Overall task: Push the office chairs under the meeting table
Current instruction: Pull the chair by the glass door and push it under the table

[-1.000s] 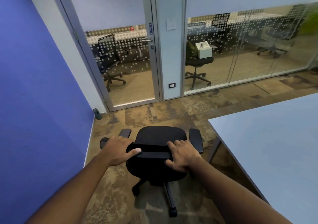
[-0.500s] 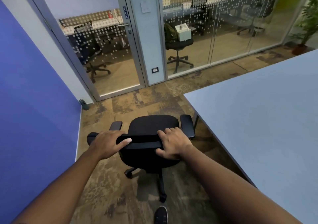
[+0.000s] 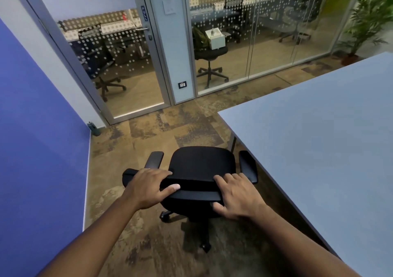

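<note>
A black office chair [image 3: 202, 164] on castors stands on the patterned carpet, its seat facing away from me. My left hand [image 3: 148, 186] grips the left end of the backrest's top edge. My right hand [image 3: 236, 196] grips the right end of that edge. The pale grey meeting table [image 3: 319, 140] fills the right side. The chair's right armrest [image 3: 247, 169] sits at the table's left edge, close to its near corner. A table leg [image 3: 233, 143] shows just beyond the seat.
A blue wall [image 3: 38, 138] runs close on the left. Ahead stand a glass door [image 3: 119, 64] and glass partitions with more office chairs behind them. A potted plant [image 3: 365, 21] stands at the far right. Bare carpet lies between chair and door.
The chair, held in both hands, has rolled right towards the table edge. My view has swung right, bringing more of the table and the plant into sight.
</note>
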Demonstrator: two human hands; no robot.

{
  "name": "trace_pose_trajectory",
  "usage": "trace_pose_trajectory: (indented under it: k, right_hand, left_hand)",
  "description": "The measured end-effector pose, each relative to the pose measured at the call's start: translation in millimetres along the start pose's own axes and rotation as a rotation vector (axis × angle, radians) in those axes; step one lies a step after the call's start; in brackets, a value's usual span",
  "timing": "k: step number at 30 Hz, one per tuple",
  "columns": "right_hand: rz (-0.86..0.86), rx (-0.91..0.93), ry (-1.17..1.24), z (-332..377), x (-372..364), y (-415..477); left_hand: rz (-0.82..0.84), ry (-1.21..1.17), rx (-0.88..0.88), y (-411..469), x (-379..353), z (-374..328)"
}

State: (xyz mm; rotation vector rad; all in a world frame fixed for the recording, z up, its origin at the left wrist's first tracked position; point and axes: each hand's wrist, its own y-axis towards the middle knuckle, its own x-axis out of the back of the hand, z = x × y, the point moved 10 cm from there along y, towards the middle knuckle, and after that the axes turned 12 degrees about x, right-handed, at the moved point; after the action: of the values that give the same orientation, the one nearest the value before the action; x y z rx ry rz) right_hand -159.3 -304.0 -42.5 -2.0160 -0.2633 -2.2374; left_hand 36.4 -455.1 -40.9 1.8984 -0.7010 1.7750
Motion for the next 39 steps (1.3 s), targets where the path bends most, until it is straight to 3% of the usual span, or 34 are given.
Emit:
trace_pose_trajectory:
  k: [16,39]
  right_hand:
    - [-0.087,-0.324,-0.022,29,2,-112]
    - [-0.133,-0.716,-0.07,-9,9,-168]
  left_hand:
    - [0.076,-0.031,-0.295,-8,-5,-78]
    - [0.109,-0.067,-0.67,78,-10,-195]
